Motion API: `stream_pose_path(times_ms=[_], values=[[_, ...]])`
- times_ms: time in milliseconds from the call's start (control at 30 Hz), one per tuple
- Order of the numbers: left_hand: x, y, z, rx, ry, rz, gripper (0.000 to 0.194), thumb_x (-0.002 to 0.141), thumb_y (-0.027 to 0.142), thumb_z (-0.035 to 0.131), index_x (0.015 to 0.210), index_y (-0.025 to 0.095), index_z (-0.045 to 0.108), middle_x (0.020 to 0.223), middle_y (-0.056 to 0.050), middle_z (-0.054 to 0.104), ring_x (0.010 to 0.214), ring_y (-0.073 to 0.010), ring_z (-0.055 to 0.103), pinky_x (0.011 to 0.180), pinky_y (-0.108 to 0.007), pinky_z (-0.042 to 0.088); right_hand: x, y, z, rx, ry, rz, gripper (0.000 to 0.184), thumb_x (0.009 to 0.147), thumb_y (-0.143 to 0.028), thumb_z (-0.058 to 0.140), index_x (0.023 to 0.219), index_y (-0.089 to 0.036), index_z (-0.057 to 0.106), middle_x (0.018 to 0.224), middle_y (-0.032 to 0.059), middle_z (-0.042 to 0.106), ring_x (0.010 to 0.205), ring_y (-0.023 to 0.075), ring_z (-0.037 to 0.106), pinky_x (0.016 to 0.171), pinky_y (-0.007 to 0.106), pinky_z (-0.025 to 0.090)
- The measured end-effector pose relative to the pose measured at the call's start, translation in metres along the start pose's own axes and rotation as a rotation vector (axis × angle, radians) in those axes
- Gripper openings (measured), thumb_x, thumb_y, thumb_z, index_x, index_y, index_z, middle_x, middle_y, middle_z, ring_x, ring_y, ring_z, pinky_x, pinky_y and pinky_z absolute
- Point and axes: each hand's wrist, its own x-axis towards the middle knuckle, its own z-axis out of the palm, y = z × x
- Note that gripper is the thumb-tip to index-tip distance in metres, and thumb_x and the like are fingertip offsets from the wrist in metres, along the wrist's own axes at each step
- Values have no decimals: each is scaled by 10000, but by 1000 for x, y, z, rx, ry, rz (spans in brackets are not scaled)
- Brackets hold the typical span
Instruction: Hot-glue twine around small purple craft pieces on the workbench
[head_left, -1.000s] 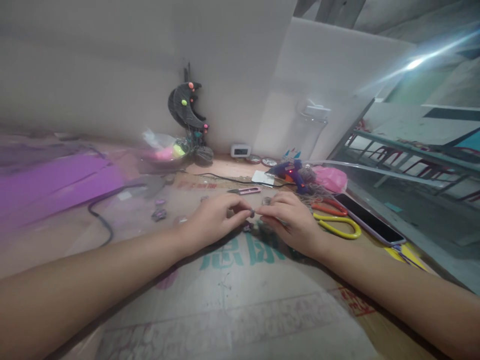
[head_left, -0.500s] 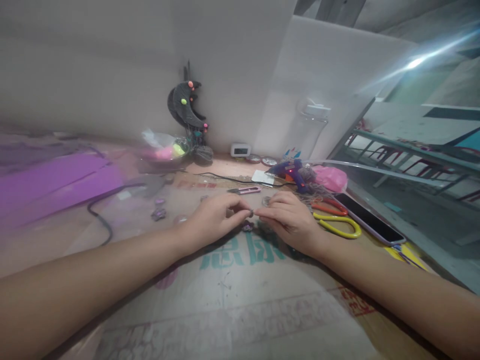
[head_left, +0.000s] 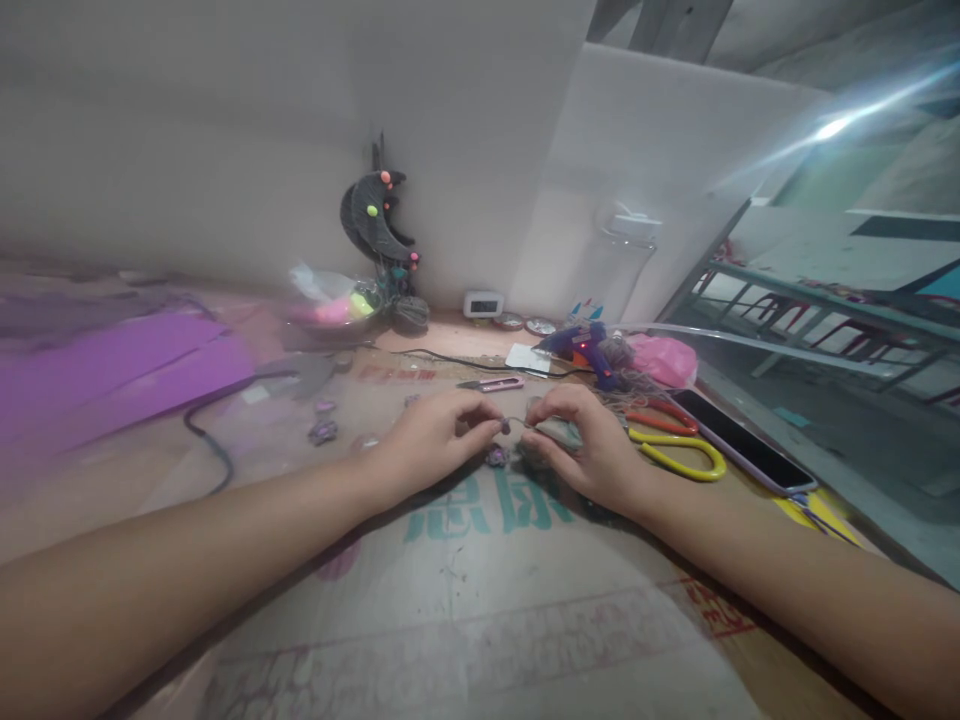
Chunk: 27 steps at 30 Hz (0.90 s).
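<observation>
My left hand [head_left: 431, 435] pinches a small dark purple piece [head_left: 505, 426] between thumb and forefinger. From that piece a thin strand [head_left: 517, 420] runs across to my right hand [head_left: 596, 445], whose thumb and forefinger are closed on its other end. Just below the fingertips, a small purple-grey flower-like piece [head_left: 496, 456] lies on the cardboard [head_left: 457, 590]. Another such piece [head_left: 322, 432] rests to the left of my left hand. Behind both hands lie thread snips [head_left: 495, 384] with a pink handle. Something pale under my right palm is mostly hidden.
To the right are scissors [head_left: 694, 470] with yellow and orange handles and a phone [head_left: 742, 440]. A blue glue gun [head_left: 596, 355] with a red light lies behind. At the back stand a small clock [head_left: 483, 304], a clear bottle [head_left: 622, 265] and a dark crescent ornament [head_left: 364, 220].
My right hand's fingers have shifted from lying together to a rounder pinch, and the strand between the hands now shows. My left hand keeps its hold. The view has shifted slightly.
</observation>
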Motion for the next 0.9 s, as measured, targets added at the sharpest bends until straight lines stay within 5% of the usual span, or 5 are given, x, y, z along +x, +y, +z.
stream_pose_path(times_ms=[233, 400, 700, 900], values=[[0, -1, 1, -74, 1, -69, 205, 886, 325, 509, 905, 194, 665, 857, -23, 712, 768, -162, 639, 681, -257, 477, 3, 7, 3, 36, 69, 113, 227, 858, -154, 541, 725, -225, 371, 786, 17, 537, 768, 175, 524, 719, 318, 419], [0, 0, 1, -67, 12, -80, 199, 881, 333, 514, 903, 196, 657, 848, -18, 710, 763, -163, 641, 679, -256, 476, 4, 11, 3, 45, 44, 242, 158, 875, -201, 552, 770, -215, 435, 807, 26, 580, 780, 182, 549, 735, 319, 426], [0, -2, 2, -64, -8, -73, 222, 892, 355, 496, 917, 198, 653, 866, -28, 715, 774, -171, 650, 671, -261, 483, 2, 9, 1, -68, 1, 114, 75, 884, -143, 504, 850, -210, 513, 803, 39, 613, 769, 194, 569, 709, 321, 442], [0, -4, 3, -69, 9, -68, 221, 887, 352, 504, 921, 196, 655, 875, -32, 717, 784, -174, 654, 677, -265, 488, 3, 7, 1, -31, 21, 163, 113, 826, -105, 503, 832, -217, 487, 796, 26, 589, 766, 191, 568, 716, 320, 449]])
